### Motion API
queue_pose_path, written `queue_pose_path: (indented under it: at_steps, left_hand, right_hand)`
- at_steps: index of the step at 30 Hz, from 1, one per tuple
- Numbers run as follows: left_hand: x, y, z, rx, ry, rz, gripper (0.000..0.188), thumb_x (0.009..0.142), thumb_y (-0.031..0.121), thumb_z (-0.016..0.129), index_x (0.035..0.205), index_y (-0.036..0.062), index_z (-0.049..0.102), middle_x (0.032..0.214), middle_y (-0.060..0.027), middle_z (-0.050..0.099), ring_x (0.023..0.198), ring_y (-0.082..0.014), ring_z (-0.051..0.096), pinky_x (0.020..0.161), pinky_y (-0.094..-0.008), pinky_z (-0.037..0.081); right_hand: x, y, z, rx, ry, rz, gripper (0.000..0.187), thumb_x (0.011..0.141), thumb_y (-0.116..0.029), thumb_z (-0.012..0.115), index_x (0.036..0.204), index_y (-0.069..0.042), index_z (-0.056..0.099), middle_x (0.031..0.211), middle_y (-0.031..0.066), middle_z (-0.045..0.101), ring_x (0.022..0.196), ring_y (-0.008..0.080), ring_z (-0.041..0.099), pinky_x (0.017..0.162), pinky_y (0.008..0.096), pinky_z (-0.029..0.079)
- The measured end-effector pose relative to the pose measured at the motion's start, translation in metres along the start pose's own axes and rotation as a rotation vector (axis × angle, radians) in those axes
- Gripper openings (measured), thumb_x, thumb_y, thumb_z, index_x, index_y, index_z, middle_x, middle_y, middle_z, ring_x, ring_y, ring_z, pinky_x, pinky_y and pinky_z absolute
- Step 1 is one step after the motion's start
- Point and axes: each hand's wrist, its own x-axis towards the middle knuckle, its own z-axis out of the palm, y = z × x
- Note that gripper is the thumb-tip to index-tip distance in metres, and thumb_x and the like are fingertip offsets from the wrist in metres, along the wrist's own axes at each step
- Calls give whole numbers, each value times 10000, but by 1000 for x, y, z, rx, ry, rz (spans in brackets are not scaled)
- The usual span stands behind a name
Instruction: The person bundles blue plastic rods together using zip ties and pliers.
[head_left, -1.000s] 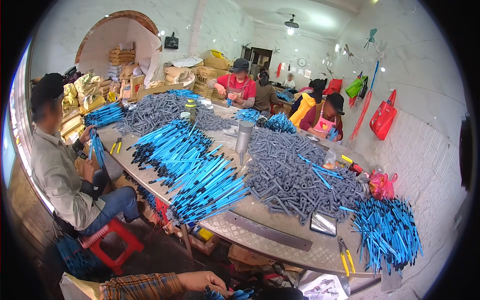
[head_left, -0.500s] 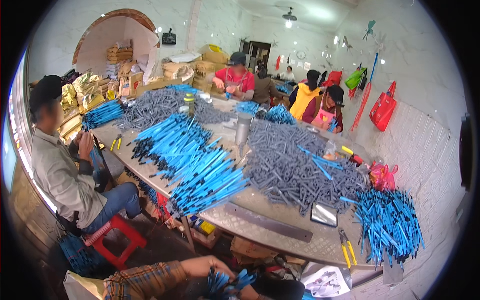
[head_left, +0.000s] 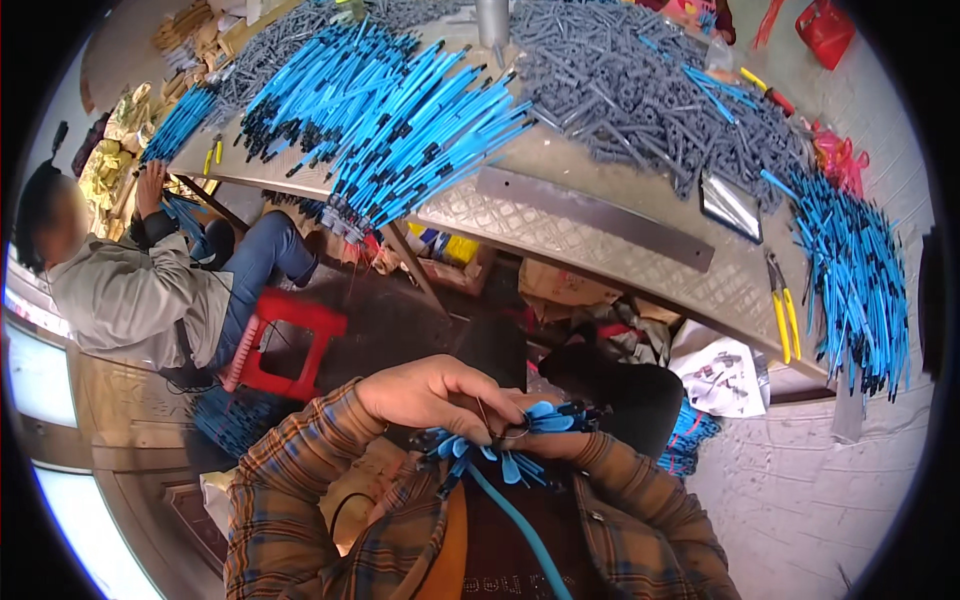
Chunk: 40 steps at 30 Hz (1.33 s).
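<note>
My left hand (head_left: pixel 432 396) is closed, thumb and fingers pinching a thin dark wire (head_left: pixel 482 408) that loops at the middle of a bundle of blue plastic strips (head_left: pixel 542 416). The strips have black ends and fan out to both sides, close to my body. Gripping the bundle from the right is my right hand (head_left: pixel 562 446), its fingers mostly hidden behind the strips. Below the bundle, a longer blue-grey strap (head_left: pixel 520 530) runs down over my lap.
Ahead stands a metal-edged table (head_left: pixel 460 215) with heaps of blue strips (head_left: pixel 400 130) and grey plastic plugs (head_left: pixel 640 90). Yellow-handled pliers (head_left: pixel 782 310) lie near its right front edge. To the left, a person (head_left: pixel 150 290) sits beside a red stool (head_left: pixel 295 340).
My view has tilted down, bringing both forearms and the bundle fully into sight. The hands appear higher in the picture. The seated person's arm has reached toward the table.
</note>
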Motion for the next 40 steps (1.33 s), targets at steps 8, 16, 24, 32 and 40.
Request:
queue_pose_path:
  at_steps: [8, 16, 24, 32, 40]
  left_hand:
    - [-4, -5, 5, 26, -39, 14, 293, 728, -26, 664, 1015, -20, 609, 928, -95, 630, 856, -149, 590, 761, -255, 469]
    - [6, -4, 6, -123, 27, -47, 171, 790, 44, 634, 947, -15, 599, 893, -35, 619, 822, -94, 560, 744, -234, 455]
    - [9, -2, 10, 134, 43, -61, 203, 879, 184, 557, 975, 12, 605, 836, 28, 589, 792, -38, 497, 735, -206, 418]
    - [15, -13, 8, 120, 89, 3, 177, 910, 171, 498, 911, 9, 569, 784, 8, 583, 748, -54, 535, 702, -210, 446]
    - [9, -15, -19, -109, 255, 6, 170, 927, 190, 461, 925, 40, 541, 741, -14, 588, 709, -96, 580, 661, -228, 474]
  right_hand:
    - [-4, -12, 7, -209, 2, -121, 209, 760, -217, 689, 860, -55, 601, 929, 82, 592, 948, 235, 547, 884, 351, 411]
    - [-3, -8, -11, -206, -144, -165, 189, 762, -169, 686, 877, -43, 603, 901, 75, 595, 976, 205, 542, 878, 335, 420]
    - [-13, -13, 1, -148, 11, 337, 317, 800, -154, 656, 1094, -57, 585, 992, 58, 612, 936, 133, 554, 843, 286, 442]
    - [-15, 27, -15, -262, 94, 124, 307, 810, -173, 653, 1079, -62, 555, 991, 26, 565, 850, 147, 504, 740, 326, 443]
    - [-2, 54, -22, -22, -167, -36, 351, 838, -235, 621, 1138, -84, 517, 1190, 108, 493, 1057, 222, 435, 921, 400, 337]
